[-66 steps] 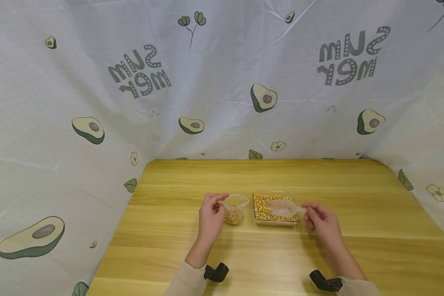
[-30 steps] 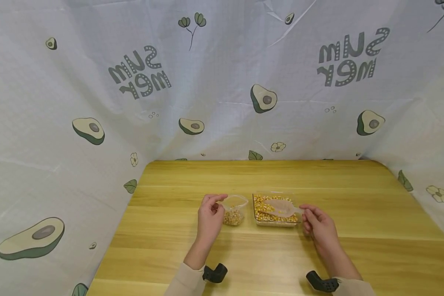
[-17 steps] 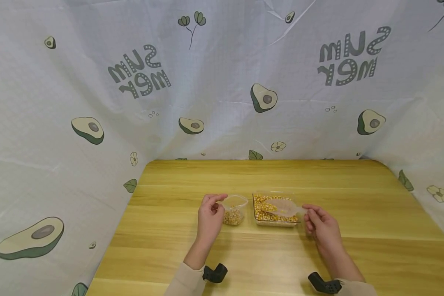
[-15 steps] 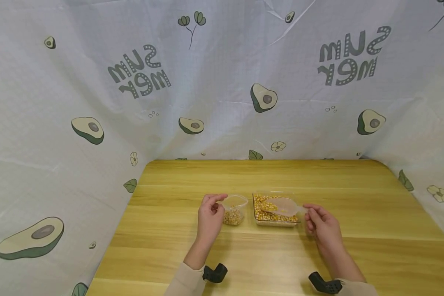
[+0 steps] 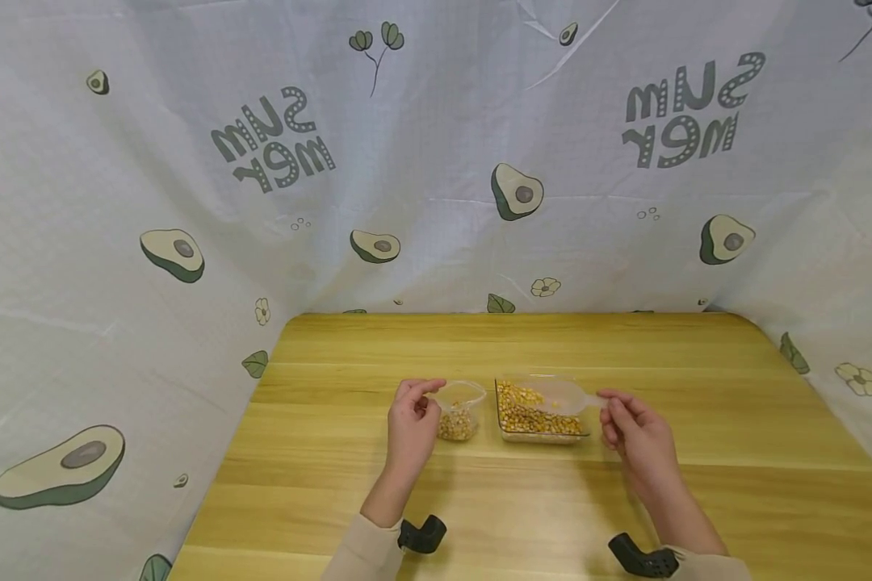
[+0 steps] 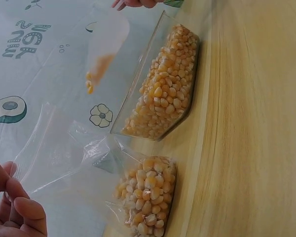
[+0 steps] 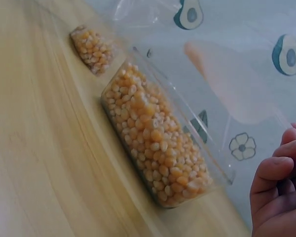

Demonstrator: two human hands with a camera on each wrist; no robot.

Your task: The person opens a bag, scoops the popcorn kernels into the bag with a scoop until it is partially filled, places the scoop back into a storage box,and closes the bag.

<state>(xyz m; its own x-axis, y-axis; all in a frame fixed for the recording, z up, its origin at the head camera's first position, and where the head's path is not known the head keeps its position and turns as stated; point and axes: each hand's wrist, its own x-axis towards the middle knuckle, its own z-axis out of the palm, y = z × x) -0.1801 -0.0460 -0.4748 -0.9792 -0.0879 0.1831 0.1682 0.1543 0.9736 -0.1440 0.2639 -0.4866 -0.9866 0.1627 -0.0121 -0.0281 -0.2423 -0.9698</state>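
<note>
The left hand (image 5: 412, 424) pinched the rim of a small clear plastic bag of yellow corn kernels (image 5: 460, 411) standing on the wooden counter (image 5: 523, 500). The right hand (image 5: 635, 436) gripped a translucent plastic scoop (image 5: 565, 397) above the clear rectangular kernel-filled tray (image 5: 538, 413) beside it.

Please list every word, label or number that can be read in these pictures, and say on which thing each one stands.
"SUM MER", mirrored, on the pale avocado-print cloth backdrop, left print.
"SUM MER", mirrored again, right print.
Part of the same print shows in the left wrist view.
No text on the clear plastic corn tray or small clear bag.
</note>
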